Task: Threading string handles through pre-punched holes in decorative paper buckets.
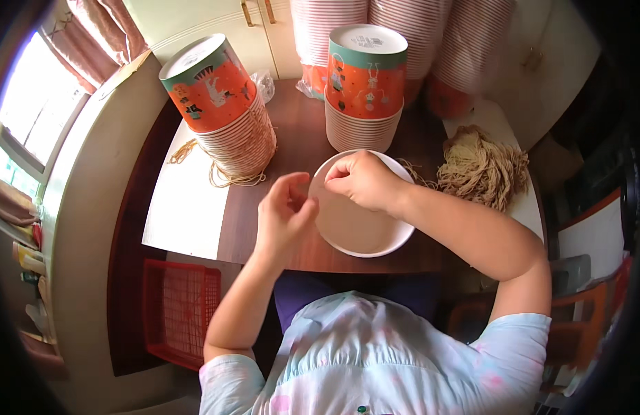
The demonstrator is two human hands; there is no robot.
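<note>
Hand (right) (361,178) pinched, over white tub (365,225), left hand (285,213) half-curled

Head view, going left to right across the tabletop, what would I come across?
Left stack of orange-and-green paper buckets, left hand, white-rimmed round container, bundle of tan string.

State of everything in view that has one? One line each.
Left hand: open, half-curled
Right hand: pinched, grip unclear
Front bucket: open side toward camera
Left bucket stack: upside down, nested
Middle bucket stack: upside down, nested
Rear bucket stacks: nested
Cord heap: loosely piled
Cupboard doors: shut
Curtains: drawn aside
</note>
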